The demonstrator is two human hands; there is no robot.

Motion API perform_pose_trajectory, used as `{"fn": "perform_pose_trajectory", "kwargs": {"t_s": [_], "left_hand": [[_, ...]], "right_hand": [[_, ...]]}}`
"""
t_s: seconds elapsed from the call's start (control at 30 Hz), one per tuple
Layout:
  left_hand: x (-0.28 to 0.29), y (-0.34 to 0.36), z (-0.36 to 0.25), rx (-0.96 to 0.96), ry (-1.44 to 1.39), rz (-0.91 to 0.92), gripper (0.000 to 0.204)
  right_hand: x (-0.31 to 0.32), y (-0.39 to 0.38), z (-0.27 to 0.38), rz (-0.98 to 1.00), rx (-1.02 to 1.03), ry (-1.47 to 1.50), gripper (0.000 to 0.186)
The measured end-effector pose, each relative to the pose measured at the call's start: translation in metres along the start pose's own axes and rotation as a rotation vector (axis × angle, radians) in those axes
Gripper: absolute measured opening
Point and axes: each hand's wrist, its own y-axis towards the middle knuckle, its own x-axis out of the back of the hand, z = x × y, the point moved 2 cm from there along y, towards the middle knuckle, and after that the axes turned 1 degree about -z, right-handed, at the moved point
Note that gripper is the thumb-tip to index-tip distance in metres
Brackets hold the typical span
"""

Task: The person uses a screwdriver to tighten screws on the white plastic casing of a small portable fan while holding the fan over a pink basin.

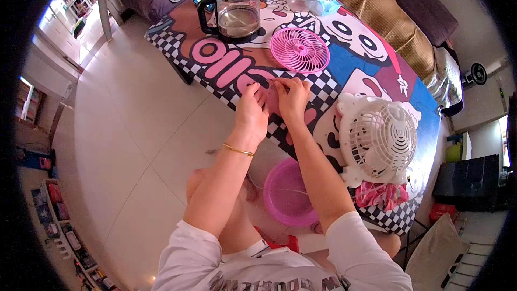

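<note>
At the table's near edge, my left hand (252, 109) is curled with its fingers closed. Beside it my right hand (292, 97) pinches with its fingertips; I cannot make out what either holds. A pink round grille (300, 48) lies just beyond them on the cartoon-patterned table (199, 64). To the right sits a white fan housing with a grille (379, 137), with a crumpled pink cloth (377, 195) at its near side. Below my forearms, a pink basin (283, 188) has a thin pale cord across it.
A glass kettle (237, 19) with a black lid stands at the back, near a blue tissue pack (327, 4). A brown-covered sofa (371, 11) runs behind the table. Low shelves (64, 226) line the left, a small black fan (477, 74) is at the right.
</note>
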Motion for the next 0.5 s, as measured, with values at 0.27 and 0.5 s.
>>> {"fn": "perform_pose_trajectory", "kwargs": {"t_s": [0.27,0.5], "left_hand": [[-0.001,-0.002,0.017,-0.046,0.067,0.039,0.022],[-0.023,-0.041,0.075,0.022,0.307,0.385,0.023]], "right_hand": [[0.08,-0.042,0.015,-0.065,0.06,0.13,0.022],[0.236,-0.145,0.01,-0.065,0.061,0.09,0.022]]}}
